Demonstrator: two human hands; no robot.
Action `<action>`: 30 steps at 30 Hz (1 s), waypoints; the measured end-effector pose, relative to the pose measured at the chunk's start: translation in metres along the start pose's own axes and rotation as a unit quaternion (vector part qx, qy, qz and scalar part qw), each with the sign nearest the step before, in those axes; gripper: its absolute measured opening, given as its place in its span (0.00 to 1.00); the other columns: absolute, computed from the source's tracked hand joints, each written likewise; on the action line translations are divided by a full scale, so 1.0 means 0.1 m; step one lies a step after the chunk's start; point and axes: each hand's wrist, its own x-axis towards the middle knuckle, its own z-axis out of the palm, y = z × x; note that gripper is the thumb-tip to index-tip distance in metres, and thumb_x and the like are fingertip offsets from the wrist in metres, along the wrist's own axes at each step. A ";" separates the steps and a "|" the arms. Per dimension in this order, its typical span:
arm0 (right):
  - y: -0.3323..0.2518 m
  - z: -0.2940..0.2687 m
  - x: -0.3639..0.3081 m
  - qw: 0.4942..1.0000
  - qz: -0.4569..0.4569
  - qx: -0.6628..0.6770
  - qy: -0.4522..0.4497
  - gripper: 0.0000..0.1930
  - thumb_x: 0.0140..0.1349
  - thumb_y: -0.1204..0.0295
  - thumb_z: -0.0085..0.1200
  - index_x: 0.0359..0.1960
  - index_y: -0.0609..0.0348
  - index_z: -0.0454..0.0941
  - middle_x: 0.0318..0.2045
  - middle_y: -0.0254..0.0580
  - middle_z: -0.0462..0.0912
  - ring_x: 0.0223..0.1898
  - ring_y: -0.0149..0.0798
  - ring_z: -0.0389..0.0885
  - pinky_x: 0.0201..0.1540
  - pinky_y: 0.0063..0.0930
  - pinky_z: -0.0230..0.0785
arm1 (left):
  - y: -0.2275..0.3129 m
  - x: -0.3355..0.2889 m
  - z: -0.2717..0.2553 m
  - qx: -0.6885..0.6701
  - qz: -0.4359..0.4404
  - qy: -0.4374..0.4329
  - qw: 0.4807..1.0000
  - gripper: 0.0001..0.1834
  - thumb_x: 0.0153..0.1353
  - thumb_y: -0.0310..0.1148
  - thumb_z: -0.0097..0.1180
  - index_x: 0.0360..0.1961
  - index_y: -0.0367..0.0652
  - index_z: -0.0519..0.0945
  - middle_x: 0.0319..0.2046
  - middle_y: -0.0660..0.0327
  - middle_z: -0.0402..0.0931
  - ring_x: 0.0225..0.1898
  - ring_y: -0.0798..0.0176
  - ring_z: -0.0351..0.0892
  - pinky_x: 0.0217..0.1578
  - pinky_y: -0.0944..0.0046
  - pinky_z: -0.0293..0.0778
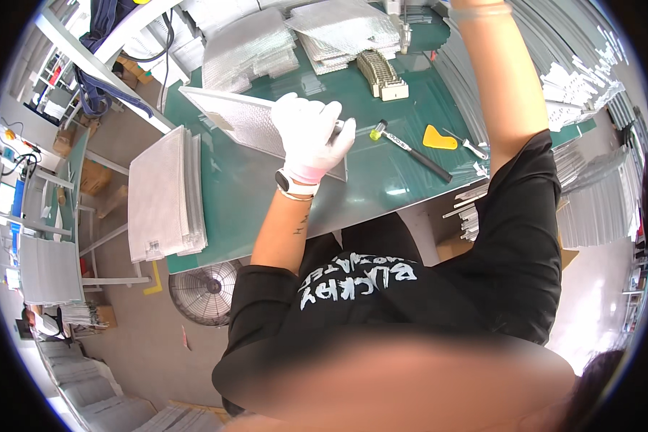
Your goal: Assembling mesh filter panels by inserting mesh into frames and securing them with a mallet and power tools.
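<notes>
My left hand [309, 133] wears a white glove and is closed on a flat panel [245, 126]. The panel has a thin pale frame and a grey textured face, and it stands tilted over the green table [230, 194]. Part of it is hidden behind the glove. My right forearm [500, 79] reaches away toward the far right, and its hand lies beyond the top edge of the picture. On the table to the right of the panel lie a small mallet [417, 155] with a black grip, a yellow scraper [439, 138] and a screwdriver [474, 149].
A stack of wrapped panels [167, 194] stands at the table's left edge. Further stacks [248, 47] lie at the back, beside a beige ribbed strip [381, 75]. Long pale profiles [569, 86] are piled on the right. A floor fan [207, 288] sits below the table's front edge.
</notes>
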 end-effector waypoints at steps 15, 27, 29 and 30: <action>-0.83 0.37 -0.42 0.840 0.271 0.466 -0.056 0.06 0.65 0.68 0.56 0.35 0.51 0.72 0.23 0.28 0.76 0.21 0.24 0.74 0.25 0.16 0.68 | 0.06 0.24 0.24 -0.066 0.016 0.041 0.997 0.15 0.44 0.38 0.66 0.33 0.43 0.80 0.32 0.58 0.77 0.36 0.52 0.73 0.44 0.50 0.62; -0.96 0.47 -0.55 0.847 0.288 0.440 -0.082 0.05 0.66 0.68 0.54 0.36 0.53 0.72 0.24 0.30 0.76 0.22 0.24 0.73 0.25 0.17 0.66 | 0.04 0.17 0.24 -0.104 0.010 0.030 0.994 0.19 0.42 0.35 0.67 0.38 0.44 0.82 0.29 0.64 0.77 0.32 0.56 0.74 0.45 0.48 0.63; -0.89 0.51 -0.69 0.841 0.281 0.451 -0.101 0.05 0.67 0.69 0.53 0.36 0.54 0.72 0.24 0.31 0.75 0.22 0.24 0.72 0.25 0.17 0.64 | 0.06 0.17 0.27 -0.118 0.015 0.040 0.992 0.19 0.41 0.33 0.67 0.39 0.44 0.82 0.31 0.64 0.78 0.34 0.56 0.74 0.47 0.47 0.65; -0.92 0.50 -0.70 0.842 0.275 0.455 -0.093 0.05 0.67 0.69 0.53 0.36 0.54 0.72 0.24 0.31 0.75 0.22 0.25 0.72 0.24 0.17 0.64 | 0.05 0.17 0.26 -0.119 0.016 0.039 0.992 0.19 0.41 0.33 0.67 0.39 0.44 0.82 0.31 0.64 0.78 0.34 0.56 0.74 0.47 0.47 0.65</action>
